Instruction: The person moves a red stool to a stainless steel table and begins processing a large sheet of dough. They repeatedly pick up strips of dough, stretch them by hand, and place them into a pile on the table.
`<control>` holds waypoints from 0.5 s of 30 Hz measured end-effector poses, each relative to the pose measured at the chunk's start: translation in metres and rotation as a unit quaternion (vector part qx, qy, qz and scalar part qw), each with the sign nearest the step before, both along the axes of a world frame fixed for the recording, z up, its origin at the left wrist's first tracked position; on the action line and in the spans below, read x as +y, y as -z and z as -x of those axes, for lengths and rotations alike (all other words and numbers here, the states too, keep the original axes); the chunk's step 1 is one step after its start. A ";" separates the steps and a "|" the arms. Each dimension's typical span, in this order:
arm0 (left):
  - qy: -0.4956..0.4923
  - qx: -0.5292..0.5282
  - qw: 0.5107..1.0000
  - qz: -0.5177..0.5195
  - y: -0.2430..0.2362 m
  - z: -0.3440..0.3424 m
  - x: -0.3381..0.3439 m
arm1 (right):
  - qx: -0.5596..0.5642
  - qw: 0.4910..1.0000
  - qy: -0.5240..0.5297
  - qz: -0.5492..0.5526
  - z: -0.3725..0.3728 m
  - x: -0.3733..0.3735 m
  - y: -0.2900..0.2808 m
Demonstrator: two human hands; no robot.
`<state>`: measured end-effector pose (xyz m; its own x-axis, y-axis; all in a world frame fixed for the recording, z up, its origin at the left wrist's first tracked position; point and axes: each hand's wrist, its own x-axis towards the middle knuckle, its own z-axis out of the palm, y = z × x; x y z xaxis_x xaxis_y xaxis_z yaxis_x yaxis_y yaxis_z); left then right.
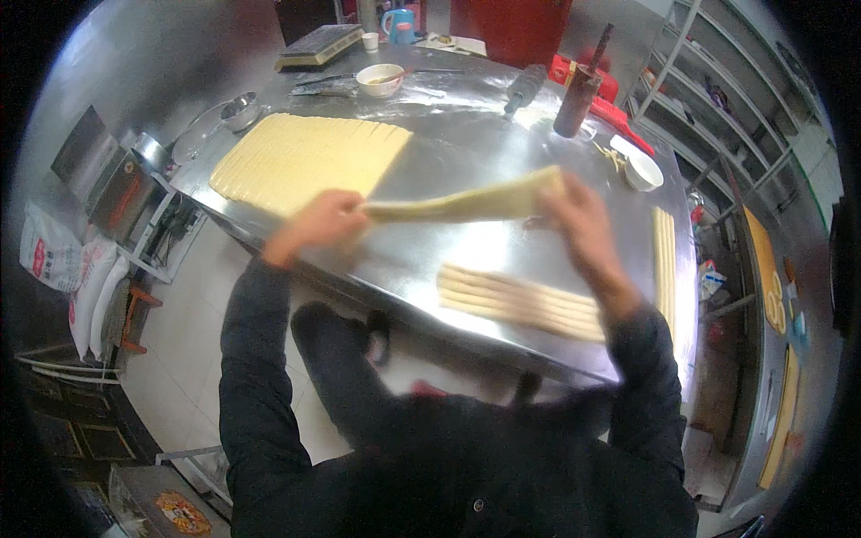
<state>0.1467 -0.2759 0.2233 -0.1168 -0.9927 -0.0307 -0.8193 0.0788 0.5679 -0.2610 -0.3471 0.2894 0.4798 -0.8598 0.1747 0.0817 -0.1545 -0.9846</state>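
Note:
A strip of pale yellow dough (466, 204) is stretched in the air between my two hands, over the metal table (430, 247). My left hand (330, 220) is closed on its narrow, twisted-looking end. The wider, flatter end is gripped by my right hand (578, 215). Both hands and the strip are slightly blurred. Beyond my left hand lies a wide dough sheet (314, 157) with cut lines across it. Several dough ropes (520, 303) rest side by side near the front edge, below the strip. More long ropes (664, 260) line the table's right side.
Toward the back stand a white bowl (380, 81), a scale (321, 45) and a blue jug (399, 27). A metal bowl (240, 111) sits at the far left. Rolling pins (578, 100), dough scraps (610, 157) and a small white bowl (643, 172) occupy the right. Shelves (717, 90) rise behind.

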 end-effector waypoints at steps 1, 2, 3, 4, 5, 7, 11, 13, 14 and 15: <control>0.035 -0.001 0.999 -0.015 -0.013 0.003 -0.008 | -0.014 0.999 0.028 -0.014 0.012 -0.007 0.001; 0.078 0.039 0.996 -0.010 -0.022 0.010 -0.014 | 0.000 0.998 0.057 -0.024 0.024 -0.015 0.006; 0.108 0.051 0.992 -0.042 -0.025 0.016 -0.029 | 0.017 0.996 0.086 -0.033 0.036 -0.020 0.010; 0.134 0.025 0.989 -0.063 -0.024 0.026 -0.049 | -0.012 0.994 0.095 -0.061 0.049 -0.025 0.020; 0.163 0.000 0.983 -0.083 -0.019 0.039 -0.071 | 0.024 0.989 0.122 -0.074 0.064 -0.028 0.031; 0.182 -0.048 0.979 -0.079 0.014 0.057 -0.111 | 0.086 0.979 0.159 -0.090 0.080 -0.038 0.051; 0.160 -0.085 0.983 -0.020 0.078 0.125 -0.151 | 0.143 0.958 0.204 -0.145 0.133 -0.055 0.114; 0.171 -0.109 0.979 -0.009 0.073 0.160 -0.152 | 0.290 0.920 0.258 -0.063 0.185 -0.077 0.147; 0.188 -0.137 0.972 -0.044 0.062 0.177 -0.148 | 0.365 0.887 0.283 -0.031 0.209 -0.077 0.156; 0.187 -0.175 0.963 -0.084 0.057 0.178 -0.141 | 0.409 0.860 0.302 0.046 0.208 -0.073 0.157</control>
<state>-0.0315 -0.4167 0.1666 -0.4194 -0.8607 -0.2887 -0.8944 0.3375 0.2934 -0.4691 -0.4196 0.1328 -0.0543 -0.9960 0.0714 -0.7555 -0.0058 -0.6551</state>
